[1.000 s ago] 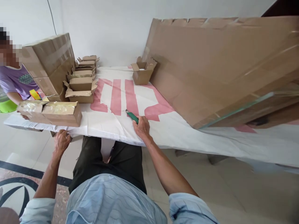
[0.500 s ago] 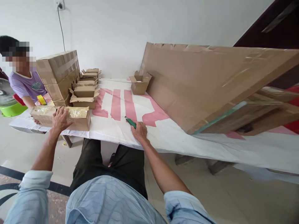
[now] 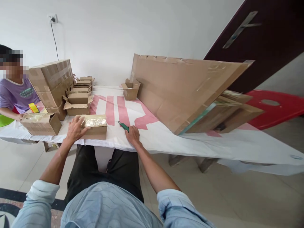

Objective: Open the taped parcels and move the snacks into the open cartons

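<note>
Brown and taped, the carton (image 3: 96, 128) under my left hand (image 3: 76, 129) has come away from its taped neighbour (image 3: 41, 125), so it stands separate on the white tablecloth (image 3: 152, 144). That hand grips its left end; my right hand (image 3: 133, 135) is closed around a green cutter (image 3: 123, 126). What the flap-open boxes (image 3: 78, 110) and lone open box (image 3: 130, 94) contain, I can't tell

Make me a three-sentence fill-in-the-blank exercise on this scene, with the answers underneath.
1. The wearer's right hand holds a tool coloured ____.
2. The wearer's left hand rests on a taped box made of ____.
3. The small box beside the large brown panel has its flaps ____.

Missing words: green; cardboard; open.
</note>
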`<state>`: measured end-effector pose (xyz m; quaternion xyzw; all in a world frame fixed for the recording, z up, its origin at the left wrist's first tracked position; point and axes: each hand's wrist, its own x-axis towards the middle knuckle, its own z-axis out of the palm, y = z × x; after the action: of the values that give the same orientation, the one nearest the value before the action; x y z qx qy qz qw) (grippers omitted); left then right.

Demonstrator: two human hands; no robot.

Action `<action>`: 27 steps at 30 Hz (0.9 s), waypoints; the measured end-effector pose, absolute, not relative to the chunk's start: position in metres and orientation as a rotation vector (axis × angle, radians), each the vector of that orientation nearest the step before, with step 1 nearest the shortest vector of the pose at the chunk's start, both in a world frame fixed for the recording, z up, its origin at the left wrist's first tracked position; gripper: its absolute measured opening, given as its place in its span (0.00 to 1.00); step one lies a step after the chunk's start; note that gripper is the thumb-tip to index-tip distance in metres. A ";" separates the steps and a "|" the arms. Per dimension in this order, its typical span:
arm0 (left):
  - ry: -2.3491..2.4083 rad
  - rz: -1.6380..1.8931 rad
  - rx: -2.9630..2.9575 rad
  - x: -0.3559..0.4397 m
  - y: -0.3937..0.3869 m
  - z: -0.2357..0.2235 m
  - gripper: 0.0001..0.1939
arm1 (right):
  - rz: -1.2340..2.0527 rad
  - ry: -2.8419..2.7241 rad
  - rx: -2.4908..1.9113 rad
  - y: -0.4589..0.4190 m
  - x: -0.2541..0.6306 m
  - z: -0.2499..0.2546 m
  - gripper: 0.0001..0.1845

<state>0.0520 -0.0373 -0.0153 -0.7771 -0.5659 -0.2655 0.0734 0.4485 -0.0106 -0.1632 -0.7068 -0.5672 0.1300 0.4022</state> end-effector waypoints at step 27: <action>-2.119 -1.831 -2.701 0.027 -0.013 -0.024 0.17 | 0.707 -1.087 -1.158 -0.021 0.364 -0.101 0.26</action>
<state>0.0274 -0.0125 -0.0235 -0.6461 -0.5068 -0.4379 -0.3660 0.3645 -0.0213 -0.1007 -0.5087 -0.4778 0.3108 0.6453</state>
